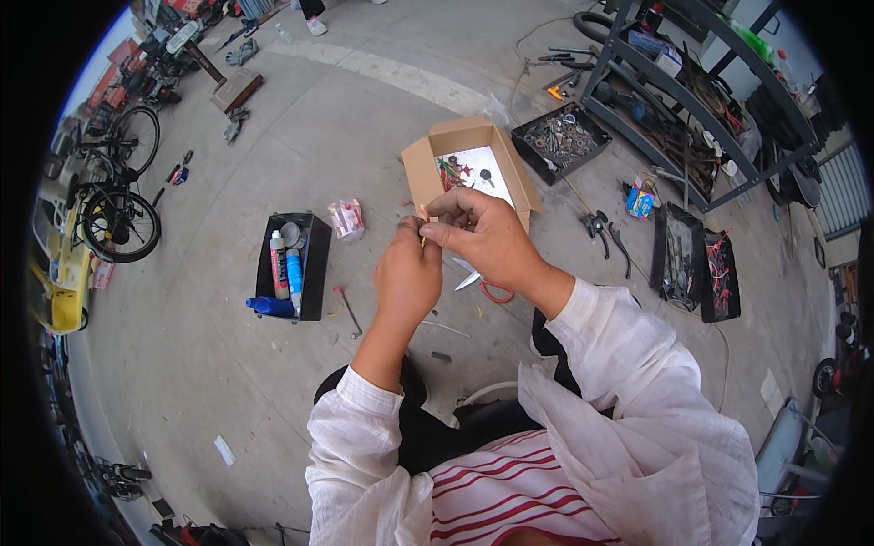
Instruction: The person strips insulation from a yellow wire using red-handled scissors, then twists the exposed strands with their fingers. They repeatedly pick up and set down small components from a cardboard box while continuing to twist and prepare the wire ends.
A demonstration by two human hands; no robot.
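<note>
My left hand (409,273) and my right hand (475,227) meet in front of me, both closed in a pinch. Between their fingertips is a thin yellow wire (423,241) with a copper-coloured end pointing up; the fingers hide most of it. Just beyond my hands stands an open cardboard box (421,173) with small red, green and dark parts on its white bottom. Scissors (482,284) with red handles lie on the floor below my right hand, partly covered by it. A small hammer-like tool (348,311) with a red head lies left of my left forearm.
A black bin (314,273) with tubes and bottles stands at left, beside a clear packet (346,219). To the right are a tray of metal bits (562,143), pliers (598,234), two black bins (678,255) and a metal rack (696,109). Bicycles (123,226) stand far left.
</note>
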